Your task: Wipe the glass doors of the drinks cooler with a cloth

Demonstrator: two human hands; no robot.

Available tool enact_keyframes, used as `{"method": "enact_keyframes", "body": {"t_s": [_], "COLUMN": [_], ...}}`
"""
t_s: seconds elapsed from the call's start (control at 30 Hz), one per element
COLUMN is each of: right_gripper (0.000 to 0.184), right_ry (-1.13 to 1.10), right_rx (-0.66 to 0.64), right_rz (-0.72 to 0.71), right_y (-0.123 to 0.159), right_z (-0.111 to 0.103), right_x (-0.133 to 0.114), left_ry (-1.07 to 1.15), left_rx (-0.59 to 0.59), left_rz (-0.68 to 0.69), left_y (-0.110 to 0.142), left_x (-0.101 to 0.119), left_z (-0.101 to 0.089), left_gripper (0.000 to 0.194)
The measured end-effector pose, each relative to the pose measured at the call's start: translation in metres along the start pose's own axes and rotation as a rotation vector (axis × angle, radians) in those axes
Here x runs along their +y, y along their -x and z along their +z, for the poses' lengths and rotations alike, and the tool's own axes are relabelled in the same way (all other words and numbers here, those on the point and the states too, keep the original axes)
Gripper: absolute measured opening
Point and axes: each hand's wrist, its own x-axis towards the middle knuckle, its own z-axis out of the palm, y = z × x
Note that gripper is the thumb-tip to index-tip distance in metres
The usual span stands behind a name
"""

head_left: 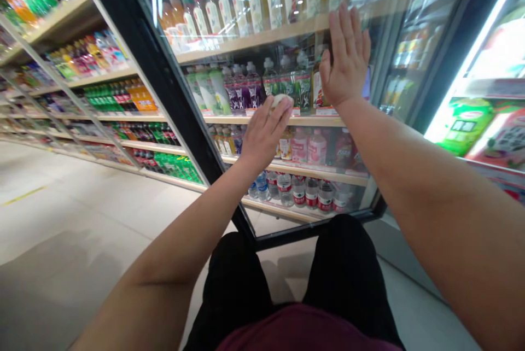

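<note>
A glass door (283,214) with a black frame stands swung open in front of me, tilted in my view. My left hand (264,132) presses a small bunched white cloth (282,100) against the middle of the pane. Most of the cloth is hidden under the fingers, with only its pale top edge showing. Higher up and to the right, my right hand (346,58) lies flat on the glass, fingers stretched upward, holding nothing. Shelved drink bottles (240,86) show through the pane behind both hands.
Beyond the door on the left, long shelves (110,72) hold many bottles and packs. A lit cooler interior (492,88) with bagged goods is on the right. Pale tiled floor (53,198) runs along the left. My knees (348,252) are close to the door's lower frame.
</note>
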Motion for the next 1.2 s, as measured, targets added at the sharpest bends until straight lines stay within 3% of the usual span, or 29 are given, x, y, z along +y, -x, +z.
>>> {"method": "enact_keyframes", "body": {"t_s": [0.13,0.23,0.33,0.5,0.73,0.93,1.1,1.2], "right_gripper": [0.058,0.059,0.059,0.058,0.06,0.058,0.061,0.061], "right_ry": [-0.019,-0.039,-0.033,0.014,-0.017,-0.069,-0.03,-0.055], "right_rx": [-0.019,-0.041,-0.017,-0.002,-0.011,0.008,-0.018,-0.007], "right_rz": [0.01,0.038,0.01,-0.009,0.014,0.018,0.039,0.024], "right_y": [0.0,0.0,0.002,0.004,0.001,-0.001,0.0,0.0], "right_z": [-0.001,-0.002,-0.003,-0.004,-0.001,0.005,0.001,-0.001], "right_x": [0.0,0.0,-0.001,-0.002,0.0,0.004,-0.001,-0.002], "left_ry": [0.014,-0.022,-0.042,-0.028,-0.009,0.029,0.03,0.029], "left_rx": [-0.045,0.006,-0.009,-0.136,-0.014,-0.131,-0.079,-0.082], "left_rz": [0.04,-0.029,-0.087,0.05,-0.065,0.042,-0.071,-0.053], "left_y": [-0.003,-0.016,-0.016,-0.004,-0.029,-0.015,-0.029,-0.018], "left_x": [-0.002,-0.012,-0.008,0.008,0.001,0.014,-0.003,0.002], "left_z": [-0.001,-0.006,-0.007,0.001,0.003,0.006,-0.004,-0.002], "left_gripper": [0.059,0.062,0.067,0.06,0.06,0.052,0.06,0.059]}}
